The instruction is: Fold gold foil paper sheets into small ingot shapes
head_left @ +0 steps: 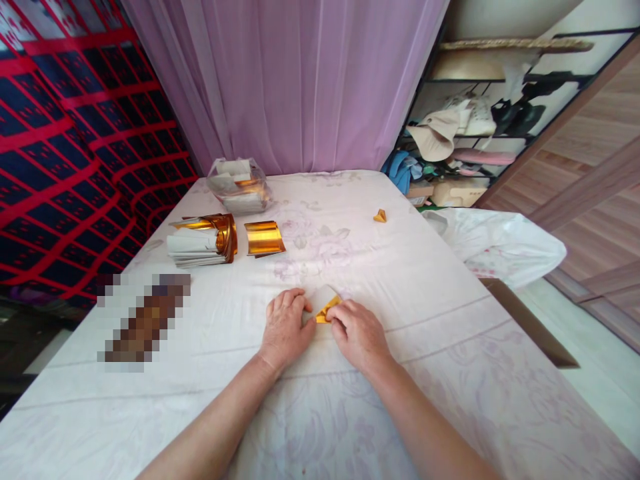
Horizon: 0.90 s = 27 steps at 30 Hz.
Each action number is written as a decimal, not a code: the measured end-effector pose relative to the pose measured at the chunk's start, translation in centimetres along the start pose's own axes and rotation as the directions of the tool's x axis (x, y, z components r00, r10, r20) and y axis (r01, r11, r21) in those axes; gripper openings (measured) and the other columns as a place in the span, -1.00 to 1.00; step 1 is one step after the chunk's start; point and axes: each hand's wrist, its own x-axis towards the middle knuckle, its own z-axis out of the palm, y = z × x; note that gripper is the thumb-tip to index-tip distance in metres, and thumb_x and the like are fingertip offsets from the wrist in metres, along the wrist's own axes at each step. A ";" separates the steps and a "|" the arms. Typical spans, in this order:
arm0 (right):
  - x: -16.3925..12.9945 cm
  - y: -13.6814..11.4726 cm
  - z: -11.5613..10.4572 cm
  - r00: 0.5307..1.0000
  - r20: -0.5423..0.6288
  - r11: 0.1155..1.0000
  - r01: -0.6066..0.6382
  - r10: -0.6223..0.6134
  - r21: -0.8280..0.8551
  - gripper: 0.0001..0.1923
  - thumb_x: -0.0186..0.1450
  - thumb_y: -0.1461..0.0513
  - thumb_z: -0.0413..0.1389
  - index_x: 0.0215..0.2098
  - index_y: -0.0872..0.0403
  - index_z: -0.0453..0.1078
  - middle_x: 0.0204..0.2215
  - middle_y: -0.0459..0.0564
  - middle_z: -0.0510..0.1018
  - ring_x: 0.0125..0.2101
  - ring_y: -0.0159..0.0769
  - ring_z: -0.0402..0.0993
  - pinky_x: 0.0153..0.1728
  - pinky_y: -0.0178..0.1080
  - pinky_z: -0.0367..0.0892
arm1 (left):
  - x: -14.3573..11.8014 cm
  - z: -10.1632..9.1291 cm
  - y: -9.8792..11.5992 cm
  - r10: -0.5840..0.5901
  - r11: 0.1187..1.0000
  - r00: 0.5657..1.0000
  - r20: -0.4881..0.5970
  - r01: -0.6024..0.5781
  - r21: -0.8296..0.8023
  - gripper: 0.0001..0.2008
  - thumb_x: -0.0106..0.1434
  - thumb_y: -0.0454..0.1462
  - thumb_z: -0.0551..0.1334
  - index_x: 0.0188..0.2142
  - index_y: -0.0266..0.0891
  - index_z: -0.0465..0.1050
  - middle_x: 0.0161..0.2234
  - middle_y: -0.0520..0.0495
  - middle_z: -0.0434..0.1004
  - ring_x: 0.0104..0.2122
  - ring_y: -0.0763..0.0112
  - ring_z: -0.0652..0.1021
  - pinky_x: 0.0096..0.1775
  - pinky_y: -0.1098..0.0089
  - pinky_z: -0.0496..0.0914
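My left hand (285,327) and right hand (359,333) press a small gold foil paper (326,308) flat on the desk (450,373), fingers closed down on its edges. It is shiny gold on one side, white on the other, partly folded into a point, lying between my hands.

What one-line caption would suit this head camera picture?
Left hand and right hand press a gold paper sheet on a cloth-covered table.

Gold-and-white paper (326,305), seemingly floral tablecloth (425,280)
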 end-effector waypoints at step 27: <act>0.0 1.2 0.3 1.000 -0.010 0.986 -0.014 0.016 0.167 -0.80 0.16 0.43 0.05 -0.36 0.02 0.39 -0.38 -0.07 0.51 -0.35 -0.31 0.42 -0.30 -0.29 0.24 | -0.5 -0.1 -0.3 0.133 0.991 0.988 -0.081 -0.133 0.012 -0.85 0.18 -0.40 0.16 -0.26 -0.16 0.41 0.01 -0.12 0.44 0.04 0.14 0.39 0.03 0.08 0.24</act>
